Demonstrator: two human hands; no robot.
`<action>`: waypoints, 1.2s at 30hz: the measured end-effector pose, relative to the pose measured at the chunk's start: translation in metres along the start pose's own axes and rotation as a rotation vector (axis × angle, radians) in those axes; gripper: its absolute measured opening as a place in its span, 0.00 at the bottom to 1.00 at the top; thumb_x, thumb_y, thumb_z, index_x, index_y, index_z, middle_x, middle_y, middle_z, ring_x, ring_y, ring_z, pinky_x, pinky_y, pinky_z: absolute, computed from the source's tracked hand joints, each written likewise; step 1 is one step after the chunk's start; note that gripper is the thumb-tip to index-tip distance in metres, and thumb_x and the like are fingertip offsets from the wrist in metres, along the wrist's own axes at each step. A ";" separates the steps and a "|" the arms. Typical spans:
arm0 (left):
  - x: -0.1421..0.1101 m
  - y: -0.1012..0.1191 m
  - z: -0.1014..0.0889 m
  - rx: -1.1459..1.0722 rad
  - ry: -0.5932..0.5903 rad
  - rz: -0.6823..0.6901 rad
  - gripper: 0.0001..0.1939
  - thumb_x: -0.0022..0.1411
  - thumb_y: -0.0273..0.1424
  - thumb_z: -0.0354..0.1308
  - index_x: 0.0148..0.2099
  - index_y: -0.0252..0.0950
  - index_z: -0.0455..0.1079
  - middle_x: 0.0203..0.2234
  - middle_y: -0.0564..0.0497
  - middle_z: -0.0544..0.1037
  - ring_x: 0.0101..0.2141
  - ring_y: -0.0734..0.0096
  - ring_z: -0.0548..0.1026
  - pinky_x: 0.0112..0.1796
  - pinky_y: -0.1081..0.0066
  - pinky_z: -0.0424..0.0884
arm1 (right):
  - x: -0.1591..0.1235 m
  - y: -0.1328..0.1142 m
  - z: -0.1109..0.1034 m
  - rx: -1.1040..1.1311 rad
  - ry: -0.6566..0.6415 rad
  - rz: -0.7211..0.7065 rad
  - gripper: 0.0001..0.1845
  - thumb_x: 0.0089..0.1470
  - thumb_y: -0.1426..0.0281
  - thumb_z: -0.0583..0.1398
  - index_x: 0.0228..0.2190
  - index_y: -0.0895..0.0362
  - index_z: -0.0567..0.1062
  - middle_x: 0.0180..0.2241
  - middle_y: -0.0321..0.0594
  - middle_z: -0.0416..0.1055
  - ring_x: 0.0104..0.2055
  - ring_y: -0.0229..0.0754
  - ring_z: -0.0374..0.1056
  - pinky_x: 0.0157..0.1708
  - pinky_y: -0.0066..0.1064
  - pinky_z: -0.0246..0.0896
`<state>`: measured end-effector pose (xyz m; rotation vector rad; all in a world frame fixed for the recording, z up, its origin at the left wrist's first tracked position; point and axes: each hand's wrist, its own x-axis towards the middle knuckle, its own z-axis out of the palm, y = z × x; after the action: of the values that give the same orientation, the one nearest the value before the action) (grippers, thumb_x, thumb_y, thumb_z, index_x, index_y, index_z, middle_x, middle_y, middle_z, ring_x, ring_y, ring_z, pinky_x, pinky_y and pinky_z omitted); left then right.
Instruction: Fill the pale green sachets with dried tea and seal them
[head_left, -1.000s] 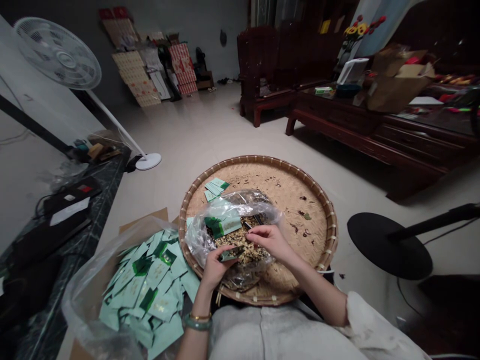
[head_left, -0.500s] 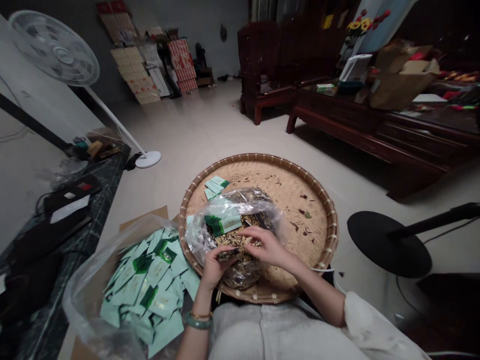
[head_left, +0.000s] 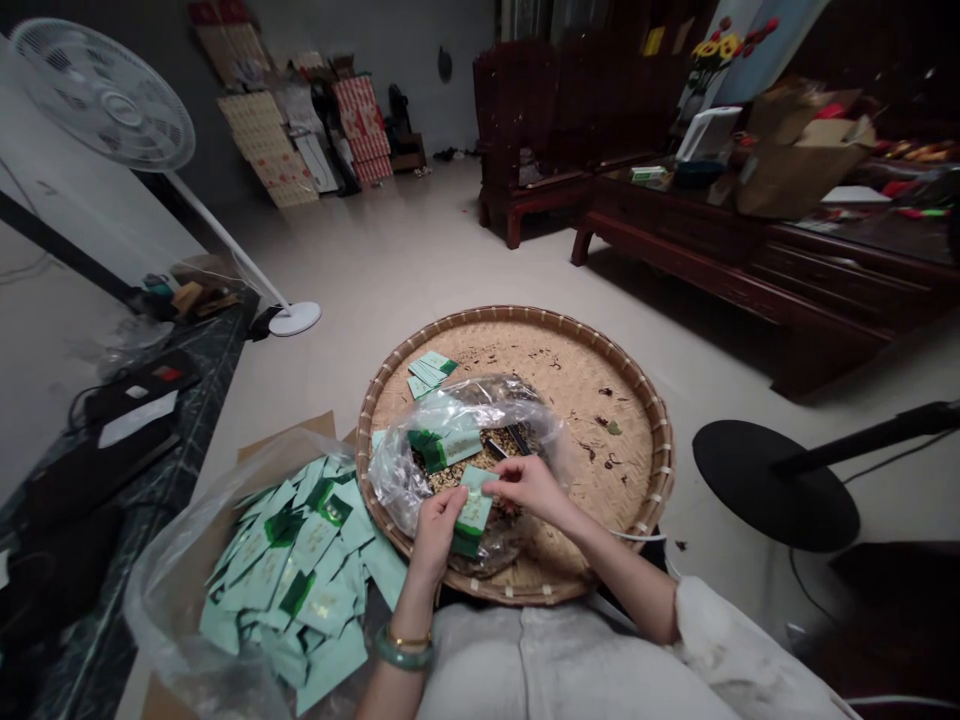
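Observation:
Between my two hands is a light green sachet (head_left: 474, 508) with a darker green band at its lower end. My left hand (head_left: 437, 525) pinches its left edge, and my right hand (head_left: 531, 488) pinches its upper right corner. Under them lies an open clear plastic bag (head_left: 395, 488) holding a loose mix of pale and dark dried bits (head_left: 448, 478). More green sachets (head_left: 448, 448) rest on the mix, beside a dark slim tool (head_left: 517, 437) whose kind I cannot make out. The bag sits on a round woven bamboo tray (head_left: 630, 400).
Left of the tray, a lined cardboard box (head_left: 289, 432) holds a heap of green sachets (head_left: 307, 570). A few flat sachets (head_left: 431, 372) lie on the tray's far left. A white fan (head_left: 295, 318), a black stand base (head_left: 772, 485) and a low wooden table (head_left: 712, 245) surround it.
The sachet has come up into view, its printed face showing between both hands. My right hand has closed on its upper corner, while the left hand has turned and shifted slightly right.

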<state>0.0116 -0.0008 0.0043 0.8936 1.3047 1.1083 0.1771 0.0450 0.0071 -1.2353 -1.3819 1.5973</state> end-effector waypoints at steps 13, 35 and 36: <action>0.000 -0.002 0.015 -0.185 -0.021 -0.209 0.25 0.43 0.41 0.68 0.41 0.29 0.75 0.21 0.48 0.79 0.21 0.66 0.76 0.24 0.72 0.70 | 0.009 0.025 -0.008 -0.191 0.115 -0.144 0.16 0.52 0.59 0.57 0.23 0.59 0.73 0.19 0.35 0.68 0.21 0.36 0.63 0.21 0.27 0.59; 0.003 0.002 0.007 -0.296 0.087 -0.142 0.25 0.40 0.40 0.70 0.39 0.29 0.75 0.24 0.48 0.80 0.26 0.64 0.78 0.27 0.71 0.72 | 0.008 0.018 -0.048 -0.584 0.181 -0.178 0.33 0.46 0.71 0.58 0.55 0.66 0.62 0.47 0.55 0.70 0.48 0.51 0.67 0.49 0.42 0.62; 0.003 0.002 0.007 -0.283 0.086 -0.144 0.25 0.40 0.40 0.70 0.38 0.29 0.75 0.23 0.48 0.80 0.26 0.64 0.78 0.27 0.71 0.72 | 0.004 0.014 -0.051 -0.458 0.137 -0.175 0.33 0.46 0.71 0.59 0.55 0.64 0.63 0.49 0.53 0.70 0.49 0.50 0.67 0.50 0.41 0.62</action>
<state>0.0183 0.0033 0.0060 0.5399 1.2237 1.1919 0.2249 0.0627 -0.0071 -1.4049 -1.7709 1.0877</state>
